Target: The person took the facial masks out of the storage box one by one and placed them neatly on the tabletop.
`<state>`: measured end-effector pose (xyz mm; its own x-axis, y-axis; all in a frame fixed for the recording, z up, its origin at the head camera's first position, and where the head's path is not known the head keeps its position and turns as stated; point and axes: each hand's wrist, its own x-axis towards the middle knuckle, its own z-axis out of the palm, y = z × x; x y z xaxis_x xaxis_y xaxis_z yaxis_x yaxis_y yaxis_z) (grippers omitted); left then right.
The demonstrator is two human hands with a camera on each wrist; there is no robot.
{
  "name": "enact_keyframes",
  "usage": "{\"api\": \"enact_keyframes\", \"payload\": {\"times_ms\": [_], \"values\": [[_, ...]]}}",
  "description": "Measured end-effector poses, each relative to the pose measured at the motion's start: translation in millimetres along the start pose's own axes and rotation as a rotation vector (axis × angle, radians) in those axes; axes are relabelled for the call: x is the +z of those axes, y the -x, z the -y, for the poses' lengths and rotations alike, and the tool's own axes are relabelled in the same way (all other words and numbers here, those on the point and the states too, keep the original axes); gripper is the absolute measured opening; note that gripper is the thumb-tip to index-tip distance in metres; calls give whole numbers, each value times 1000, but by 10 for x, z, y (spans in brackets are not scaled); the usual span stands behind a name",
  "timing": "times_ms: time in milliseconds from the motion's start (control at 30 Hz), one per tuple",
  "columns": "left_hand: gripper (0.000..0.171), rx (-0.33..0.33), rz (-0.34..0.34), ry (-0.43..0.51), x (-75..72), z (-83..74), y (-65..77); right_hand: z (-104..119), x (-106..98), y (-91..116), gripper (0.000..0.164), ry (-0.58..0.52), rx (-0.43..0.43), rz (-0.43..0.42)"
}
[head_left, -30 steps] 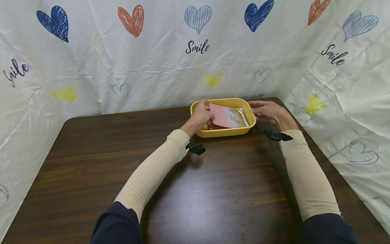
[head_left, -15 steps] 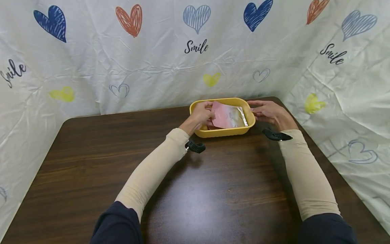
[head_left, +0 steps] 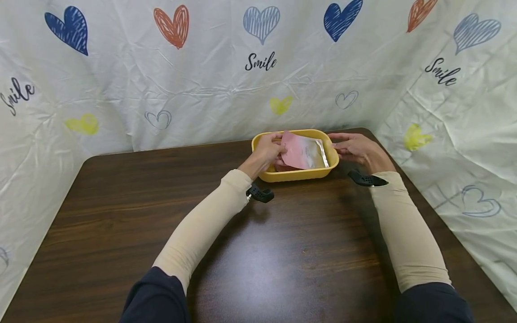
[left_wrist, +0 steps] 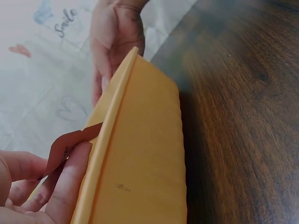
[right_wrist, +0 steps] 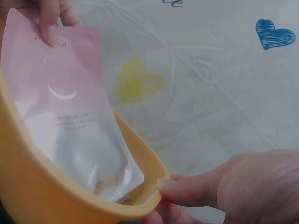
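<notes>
A yellow plastic tub (head_left: pixel 296 176) with rounded corners stands at the far right of the table. Inside it leans a pink-to-silver face mask packet (head_left: pixel 304 151), printed side up, its silver end low at the tub's right end. My left hand (head_left: pixel 267 150) reaches over the left end and pinches the packet's pink end, thumb on top, as the right wrist view shows. Another reddish packet edge (head_left: pixel 282 168) shows underneath. My right hand (head_left: pixel 355 148) holds the tub's right end, its thumb (right_wrist: pixel 187 189) on the rim and fingers below, partly hidden.
The dark wooden table (head_left: pixel 161 224) extends to the left and front of the tub. A white cloth (head_left: pixel 202 80) printed with hearts and "Smile" hangs right behind the tub and along the right side. Each wrist wears a black strap (head_left: pixel 260 194).
My left hand has moved slightly right, further into the tub, and the packet's pink end has shifted right and tilted. My right hand stays at the tub's right end.
</notes>
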<state>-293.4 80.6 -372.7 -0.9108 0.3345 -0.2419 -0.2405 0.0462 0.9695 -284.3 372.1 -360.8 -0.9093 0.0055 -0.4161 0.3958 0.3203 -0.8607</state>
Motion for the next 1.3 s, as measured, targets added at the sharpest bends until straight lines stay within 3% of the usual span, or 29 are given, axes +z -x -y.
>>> {"api": "enact_keyframes", "payload": {"times_ms": [667,900,1300], "values": [[45,50,-1,108,-174,-92,106,-7,0,-3,57,-17,9,8],[45,83,19,97,-338,-166,192,14,-9,-10,56,-52,11,5],[46,128,31,189,-702,-216,342,27,8,9,57,-29,4,23]]}}
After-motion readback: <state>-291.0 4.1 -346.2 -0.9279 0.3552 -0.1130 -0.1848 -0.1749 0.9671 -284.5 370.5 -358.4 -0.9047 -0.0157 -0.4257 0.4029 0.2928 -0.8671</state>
